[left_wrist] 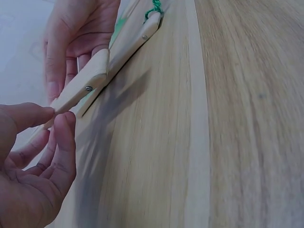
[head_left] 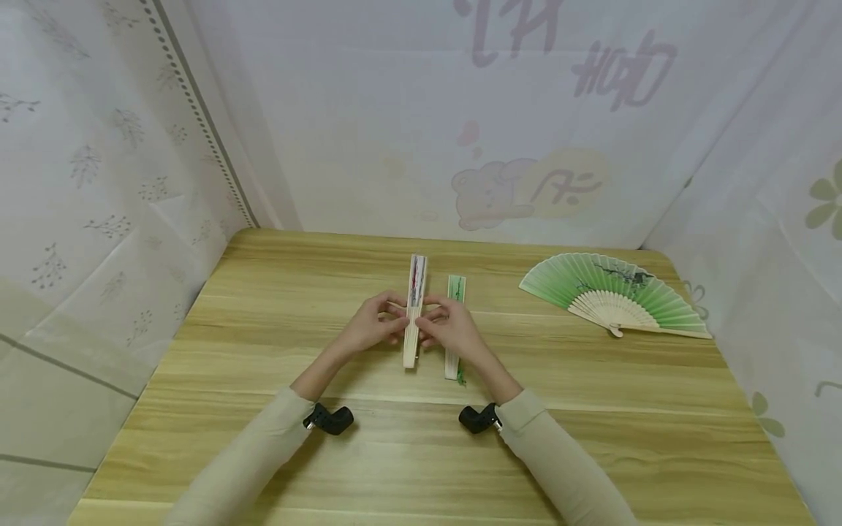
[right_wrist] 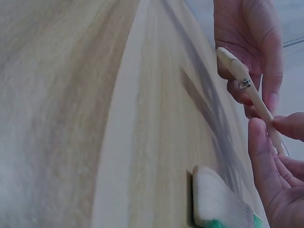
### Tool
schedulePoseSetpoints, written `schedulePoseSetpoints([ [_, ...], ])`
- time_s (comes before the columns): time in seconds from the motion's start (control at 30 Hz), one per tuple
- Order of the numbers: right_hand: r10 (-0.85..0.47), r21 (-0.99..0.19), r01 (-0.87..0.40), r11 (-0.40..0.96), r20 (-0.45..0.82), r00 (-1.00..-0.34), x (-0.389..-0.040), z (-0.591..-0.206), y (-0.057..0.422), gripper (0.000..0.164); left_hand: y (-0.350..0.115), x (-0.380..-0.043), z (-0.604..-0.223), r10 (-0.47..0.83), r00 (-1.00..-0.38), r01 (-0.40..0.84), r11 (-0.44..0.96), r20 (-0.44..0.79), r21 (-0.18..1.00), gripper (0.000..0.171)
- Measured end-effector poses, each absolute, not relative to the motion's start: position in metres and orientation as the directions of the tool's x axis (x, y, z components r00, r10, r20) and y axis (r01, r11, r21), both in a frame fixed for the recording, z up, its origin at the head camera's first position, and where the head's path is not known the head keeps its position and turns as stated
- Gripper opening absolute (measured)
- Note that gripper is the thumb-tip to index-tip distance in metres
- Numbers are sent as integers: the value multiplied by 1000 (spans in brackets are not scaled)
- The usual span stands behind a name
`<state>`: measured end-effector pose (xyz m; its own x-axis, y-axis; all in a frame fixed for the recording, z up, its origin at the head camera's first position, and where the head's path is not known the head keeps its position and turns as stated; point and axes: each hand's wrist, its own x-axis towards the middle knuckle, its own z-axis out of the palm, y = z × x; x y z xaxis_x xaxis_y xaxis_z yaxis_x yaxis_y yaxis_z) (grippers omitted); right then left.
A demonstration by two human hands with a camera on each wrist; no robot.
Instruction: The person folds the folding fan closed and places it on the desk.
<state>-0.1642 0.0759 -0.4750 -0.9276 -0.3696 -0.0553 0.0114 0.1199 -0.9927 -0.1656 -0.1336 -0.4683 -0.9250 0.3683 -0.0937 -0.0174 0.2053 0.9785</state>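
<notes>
A folded hand fan [head_left: 411, 336] with pale ribs and a dark red and purple print at its upper end is held above the table between both hands. My left hand [head_left: 373, 323] pinches its left side with thumb and fingers. From the other side, my right hand [head_left: 455, 330] pinches it too. The fan's rivet end [left_wrist: 89, 85] points toward me, with a small metal pin showing. Beneath the right hand lies a folded green fan [head_left: 454, 365], partly hidden by that hand, with a green tassel [left_wrist: 156, 6] at its end.
An open green fan [head_left: 618, 292] with a dark branch print lies spread at the table's right. The wooden table [head_left: 408, 467] meets a printed cloth backdrop [head_left: 368, 131] behind, with cloth at both sides. A black device [head_left: 332, 420] sits at each wrist.
</notes>
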Motion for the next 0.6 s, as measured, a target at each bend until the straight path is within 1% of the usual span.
schedulePoseSetpoints([
  [0.2,-390,-985,37,166,-100,-915,-161,-477,72,56,-139,-164,-469,376,-920,-23,226,-109,974,33],
  [0.4,-407,-984,9,176,-81,-910,-159,-481,69,56,-143,-164,-472,381,-916,-28,250,-125,968,32],
  [0.6,-388,-978,36,203,-114,-914,-158,-482,64,56,-145,-163,-472,391,-913,-13,265,-120,964,30],
])
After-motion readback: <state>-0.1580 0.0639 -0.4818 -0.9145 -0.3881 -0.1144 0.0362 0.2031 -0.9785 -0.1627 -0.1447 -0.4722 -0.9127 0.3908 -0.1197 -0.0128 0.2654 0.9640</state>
